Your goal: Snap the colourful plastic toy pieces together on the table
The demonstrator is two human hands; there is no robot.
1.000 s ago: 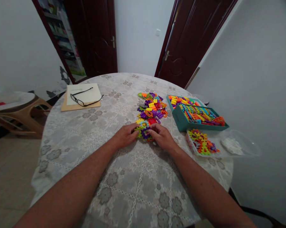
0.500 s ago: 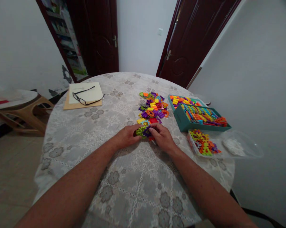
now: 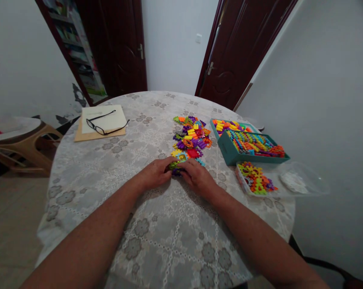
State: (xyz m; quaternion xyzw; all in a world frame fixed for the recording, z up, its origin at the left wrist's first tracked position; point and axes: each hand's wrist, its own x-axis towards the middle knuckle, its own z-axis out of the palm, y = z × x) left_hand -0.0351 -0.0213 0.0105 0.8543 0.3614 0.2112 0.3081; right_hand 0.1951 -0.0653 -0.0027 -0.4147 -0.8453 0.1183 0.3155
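Note:
Near the middle of the table, my left hand [image 3: 156, 174] is closed with thumb and fingers on a green gear-shaped plastic piece [image 3: 173, 165]. My right hand [image 3: 198, 178] pinches the same small cluster from the right, its fingers covering part of it. A purple toothed piece [image 3: 177, 172] shows low between the two hands; how it joins the green one is hidden. Just beyond my fingertips lie a yellow gear piece [image 3: 175, 153] and a red piece [image 3: 193, 153]. Behind them stretches a pile of mixed gears and short tubes [image 3: 196, 134].
A teal box [image 3: 229, 154] of colourful sticks stands at the right, against a teal tray [image 3: 213, 126] of tubes. In front sits a clear plastic container [image 3: 243, 185] with more gears. Eyeglasses [image 3: 99, 130] rest on papers [image 3: 117, 114] at the left, on the patterned tablecloth [image 3: 145, 228].
My right hand has come closer to my left, its fingers now over the pieces. The purple piece has gone from the green one's right side to below it. The view has shifted slightly.

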